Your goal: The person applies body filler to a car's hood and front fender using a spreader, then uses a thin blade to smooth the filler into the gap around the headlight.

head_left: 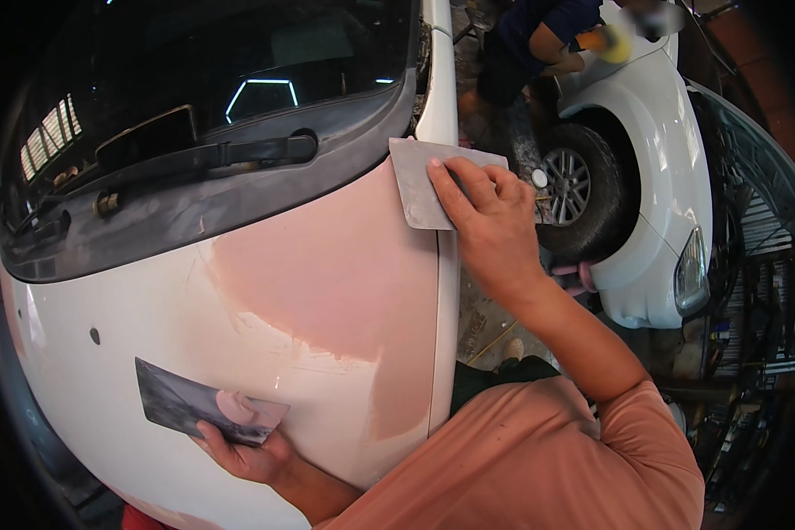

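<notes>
A white car hood [141, 318] with a broad patch of pink body filler [318, 256] lies before me. In my right hand [490, 208] is a flat grey filler spreader [421, 190], its blade at the hood's upper right corner by the windshield base. The fingers press on the spreader's face; whether its edge touches the panel I cannot tell. Lower down, my left hand [254, 455] holds a dark flat mixing plate [175, 396] over the hood. A dollop of pink filler [235, 406] sits on this plate.
The windshield [230, 53], a black wiper arm [212, 157] and the cowl [283, 190] border the hood. To the right stands another white car [654, 168] with its wheel [570, 185]. A co-worker [539, 40] holds a yellow pad [616, 44] against that car.
</notes>
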### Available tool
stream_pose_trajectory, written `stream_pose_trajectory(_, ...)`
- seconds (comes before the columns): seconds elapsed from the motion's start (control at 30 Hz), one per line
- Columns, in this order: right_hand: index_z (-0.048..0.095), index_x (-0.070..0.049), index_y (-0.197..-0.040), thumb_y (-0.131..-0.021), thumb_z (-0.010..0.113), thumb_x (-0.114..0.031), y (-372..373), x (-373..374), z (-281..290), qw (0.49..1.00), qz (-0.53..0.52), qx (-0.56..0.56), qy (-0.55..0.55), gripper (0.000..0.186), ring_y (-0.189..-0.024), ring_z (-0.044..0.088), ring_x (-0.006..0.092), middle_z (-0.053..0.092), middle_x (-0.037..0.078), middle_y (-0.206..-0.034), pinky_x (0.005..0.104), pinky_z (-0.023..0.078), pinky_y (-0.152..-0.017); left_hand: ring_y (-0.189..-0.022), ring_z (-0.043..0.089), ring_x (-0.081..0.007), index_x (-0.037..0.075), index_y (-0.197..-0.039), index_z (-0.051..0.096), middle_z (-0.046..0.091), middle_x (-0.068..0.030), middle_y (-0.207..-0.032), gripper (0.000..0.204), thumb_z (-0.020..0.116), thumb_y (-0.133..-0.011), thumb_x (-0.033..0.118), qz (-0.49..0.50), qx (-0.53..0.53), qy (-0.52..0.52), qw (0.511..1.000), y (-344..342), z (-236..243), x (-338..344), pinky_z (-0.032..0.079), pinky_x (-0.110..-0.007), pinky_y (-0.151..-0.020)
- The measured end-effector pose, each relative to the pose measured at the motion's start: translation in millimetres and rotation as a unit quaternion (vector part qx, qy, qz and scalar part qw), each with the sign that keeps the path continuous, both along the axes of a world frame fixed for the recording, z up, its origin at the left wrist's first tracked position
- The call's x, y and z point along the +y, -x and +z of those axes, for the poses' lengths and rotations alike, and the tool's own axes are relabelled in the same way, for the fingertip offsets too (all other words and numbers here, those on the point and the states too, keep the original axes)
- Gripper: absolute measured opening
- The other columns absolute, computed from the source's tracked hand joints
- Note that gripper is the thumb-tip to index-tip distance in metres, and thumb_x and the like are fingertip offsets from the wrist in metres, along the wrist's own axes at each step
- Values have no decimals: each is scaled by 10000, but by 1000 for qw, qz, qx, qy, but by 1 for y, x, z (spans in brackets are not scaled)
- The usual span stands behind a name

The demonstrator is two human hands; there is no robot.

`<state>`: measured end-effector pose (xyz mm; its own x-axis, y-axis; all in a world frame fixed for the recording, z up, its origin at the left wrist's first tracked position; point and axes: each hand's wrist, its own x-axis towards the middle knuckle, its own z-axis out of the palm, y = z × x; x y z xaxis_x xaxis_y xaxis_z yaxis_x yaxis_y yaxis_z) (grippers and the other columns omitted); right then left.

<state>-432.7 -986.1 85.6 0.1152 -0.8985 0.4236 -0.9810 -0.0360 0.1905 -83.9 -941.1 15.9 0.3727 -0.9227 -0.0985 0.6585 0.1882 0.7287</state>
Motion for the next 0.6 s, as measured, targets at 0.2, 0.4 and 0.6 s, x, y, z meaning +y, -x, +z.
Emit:
stream_pose_trajectory(0.2,567,-115,-1385,-820,602,-58,-5,1,-6,1000,-16,0,-10,569,-1101,485,253,537,12,-1314,436,377,-943,-1265,542,-274,25,-1450,440,544,-128,-1405,502,512,-1048,316,-27,6,7,1000,-8,-6,4,431,-474,-1078)
stream_pose_trajectory(0.4,557,-111,-1399,-811,600,-42,-11,27,-10,999,2,-23,-42,594,-1098,473,266,522,26,-1329,443,370,-946,-1254,546,-270,24,-1449,437,551,-129,-1393,506,505,-1050,327,-61,23,39,997,-12,-9,5,430,-469,-1072)
stream_pose_trajectory(0.6,552,-108,-1401,-819,603,-39,-4,10,2,999,-13,-19,-23,588,-1121,471,273,522,36,-1329,439,367,-956,-1255,543,-263,25,-1453,438,548,-125,-1398,503,504,-1051,321,-10,-1,-1,1000,-4,-4,2,430,-469,-1072)
